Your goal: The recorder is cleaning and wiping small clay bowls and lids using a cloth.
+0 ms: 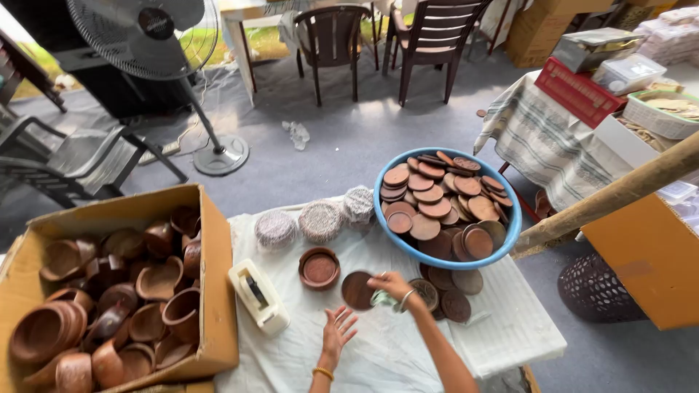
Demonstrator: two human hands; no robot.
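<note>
The right hand (391,285) pinches a round wooden lid (357,290) and a bit of green cloth, just above the white tablecloth (378,349) — beside a small wooden bowl (319,267). The left hand (338,329) hovers open, fingers spread, holding nothing — below the lid.

Wood, plastic, card, cloth.
Matt brown wooden disc (357,290) under right hand (388,285); same matt wood for lids in glossy blue plastic basin (514,231) and smooth turned bowls (159,278) (slight sheen) in rough cardboard box (216,291). White creased cloth (378,349) beneath left hand (338,329). Smooth white plastic tape dispenser (258,297).
</note>
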